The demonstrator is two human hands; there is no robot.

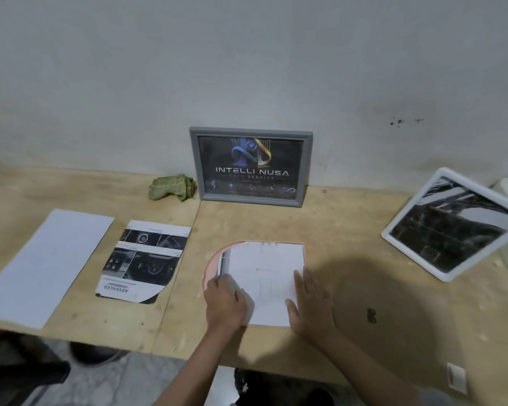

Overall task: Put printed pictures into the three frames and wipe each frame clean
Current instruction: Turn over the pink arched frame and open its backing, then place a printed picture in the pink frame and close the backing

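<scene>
On the plywood table [349, 230], the pink frame [210, 266], rounded at one corner, lies flat before the grey moulded frame [250, 164] leaning on the wall. A white sheet [264, 276] covers it. The left hand [225, 303] curls over the sheet's left edge; the right hand [311, 303] presses flat, fingers straight. A crumpled green cloth [172, 187] sits left of the grey frame, a glossy white frame [452, 227] to its right.

A grey frame [250, 167] holding a dark print is propped upright. Right of it a white frame [452, 224] leans; before it an orange frame [210, 266] lies under white paper [264, 281].
</scene>
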